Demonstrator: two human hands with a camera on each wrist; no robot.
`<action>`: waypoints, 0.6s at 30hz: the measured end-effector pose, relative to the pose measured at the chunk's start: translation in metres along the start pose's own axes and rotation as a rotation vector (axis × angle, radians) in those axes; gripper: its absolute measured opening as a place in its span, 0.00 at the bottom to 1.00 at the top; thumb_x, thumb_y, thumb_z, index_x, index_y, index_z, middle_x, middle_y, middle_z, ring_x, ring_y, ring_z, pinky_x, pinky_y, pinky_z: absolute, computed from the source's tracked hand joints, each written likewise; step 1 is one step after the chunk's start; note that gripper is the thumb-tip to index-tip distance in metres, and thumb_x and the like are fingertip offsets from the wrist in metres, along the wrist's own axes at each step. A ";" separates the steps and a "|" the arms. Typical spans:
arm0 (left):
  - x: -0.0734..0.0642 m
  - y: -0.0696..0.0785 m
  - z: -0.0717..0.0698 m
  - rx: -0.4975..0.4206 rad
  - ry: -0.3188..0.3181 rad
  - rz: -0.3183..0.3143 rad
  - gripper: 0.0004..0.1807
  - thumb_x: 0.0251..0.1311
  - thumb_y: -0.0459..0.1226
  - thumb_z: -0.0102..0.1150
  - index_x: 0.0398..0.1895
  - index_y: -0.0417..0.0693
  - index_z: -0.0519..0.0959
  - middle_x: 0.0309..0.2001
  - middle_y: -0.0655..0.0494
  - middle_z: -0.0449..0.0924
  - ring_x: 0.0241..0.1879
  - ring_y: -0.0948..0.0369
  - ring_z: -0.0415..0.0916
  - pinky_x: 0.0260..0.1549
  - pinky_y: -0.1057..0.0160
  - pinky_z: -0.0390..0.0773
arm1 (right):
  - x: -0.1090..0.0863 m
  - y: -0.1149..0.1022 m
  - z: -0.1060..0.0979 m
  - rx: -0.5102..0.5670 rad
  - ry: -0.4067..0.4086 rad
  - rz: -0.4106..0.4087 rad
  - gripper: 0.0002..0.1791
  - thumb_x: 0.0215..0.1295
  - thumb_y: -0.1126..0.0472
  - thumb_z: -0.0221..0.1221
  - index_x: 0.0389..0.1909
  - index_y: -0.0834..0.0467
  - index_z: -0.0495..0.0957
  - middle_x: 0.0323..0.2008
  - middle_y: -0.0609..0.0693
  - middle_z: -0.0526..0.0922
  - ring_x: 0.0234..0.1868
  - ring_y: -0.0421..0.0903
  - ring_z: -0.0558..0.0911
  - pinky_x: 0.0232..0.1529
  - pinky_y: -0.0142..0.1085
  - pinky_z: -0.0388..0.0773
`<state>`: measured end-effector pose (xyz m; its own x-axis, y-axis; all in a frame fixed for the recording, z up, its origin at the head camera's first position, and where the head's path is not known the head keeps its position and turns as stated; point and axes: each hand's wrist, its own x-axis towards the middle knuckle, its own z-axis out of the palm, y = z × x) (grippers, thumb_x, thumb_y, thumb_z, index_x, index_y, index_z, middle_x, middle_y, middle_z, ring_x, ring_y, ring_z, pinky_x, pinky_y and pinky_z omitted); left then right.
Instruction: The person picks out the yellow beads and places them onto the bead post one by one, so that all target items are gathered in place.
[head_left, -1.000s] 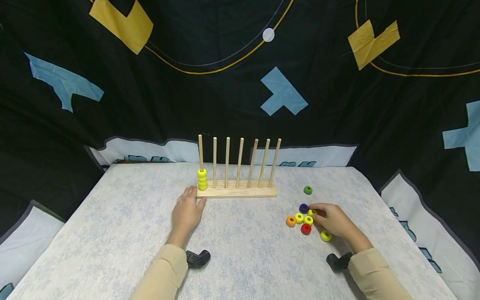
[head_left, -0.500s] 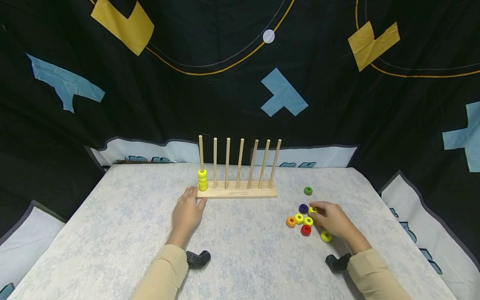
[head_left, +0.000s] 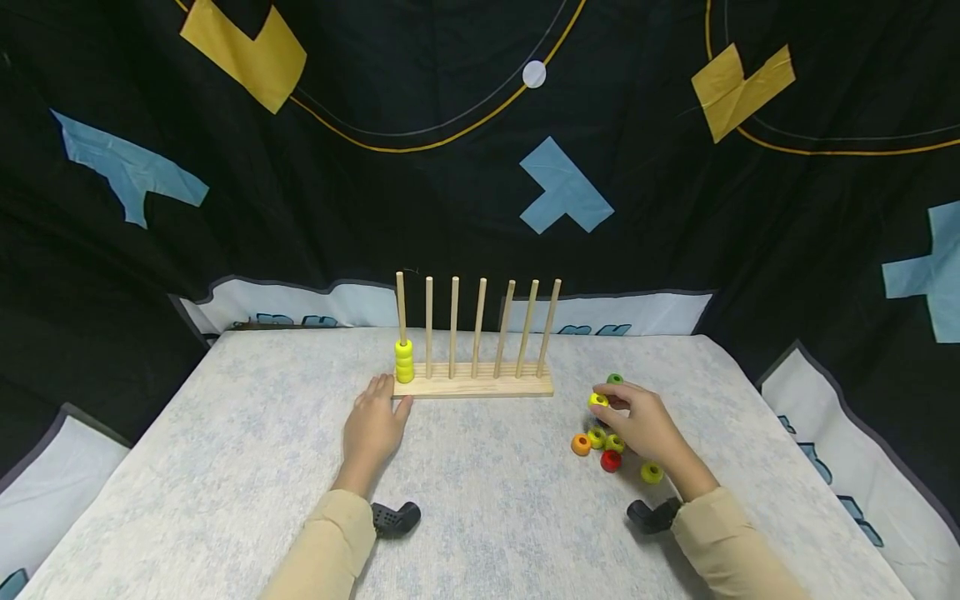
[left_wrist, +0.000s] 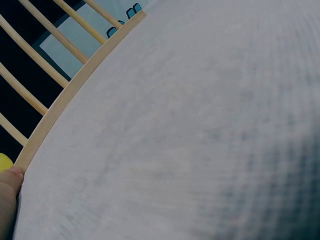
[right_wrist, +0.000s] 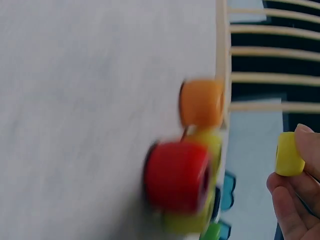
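A wooden rack (head_left: 472,385) with several upright pegs stands mid-table, and its leftmost peg carries a stack of yellow beads (head_left: 404,362). My left hand (head_left: 372,427) rests against the rack's left end, fingers fairly straight. In the left wrist view, the thumb (left_wrist: 9,192) touches the base's front edge. My right hand (head_left: 643,423) pinches one yellow bead (right_wrist: 289,154) between thumb and fingers, raised over the loose beads. Below it lie an orange bead (head_left: 581,444), a red bead (head_left: 611,460) and more yellow beads (head_left: 597,438). The dark blue bead is mostly hidden by the hand.
A green bead (head_left: 615,378) lies behind the right hand, and a single yellow bead (head_left: 652,473) lies nearer the right wrist. A pale cloth covers the table (head_left: 480,517). A black curtain (head_left: 420,217) hangs behind it.
My right hand has picked up a yellow bead from the group and moved it up, left and toward the back. The left hand and the rack have stayed in place.
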<state>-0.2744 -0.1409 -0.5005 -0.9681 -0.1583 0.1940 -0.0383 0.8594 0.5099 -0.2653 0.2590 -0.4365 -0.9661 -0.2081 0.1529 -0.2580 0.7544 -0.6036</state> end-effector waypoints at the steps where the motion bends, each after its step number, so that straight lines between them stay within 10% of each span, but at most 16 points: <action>1: 0.000 0.000 0.000 -0.001 0.000 -0.001 0.36 0.72 0.50 0.52 0.74 0.36 0.61 0.74 0.38 0.61 0.75 0.43 0.56 0.73 0.41 0.59 | 0.001 -0.004 0.002 0.011 -0.003 -0.010 0.23 0.68 0.54 0.63 0.60 0.59 0.78 0.56 0.56 0.82 0.55 0.56 0.83 0.56 0.51 0.82; 18: -0.001 0.000 0.000 0.007 0.013 0.006 0.36 0.72 0.50 0.52 0.73 0.36 0.61 0.73 0.37 0.62 0.74 0.41 0.57 0.71 0.40 0.61 | 0.021 -0.079 0.035 0.191 -0.027 -0.191 0.20 0.65 0.54 0.66 0.58 0.52 0.81 0.55 0.49 0.85 0.53 0.49 0.84 0.51 0.44 0.85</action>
<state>-0.2734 -0.1405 -0.5008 -0.9652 -0.1592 0.2075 -0.0343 0.8636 0.5030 -0.2648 0.1732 -0.4132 -0.8988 -0.3536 0.2590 -0.4265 0.5697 -0.7025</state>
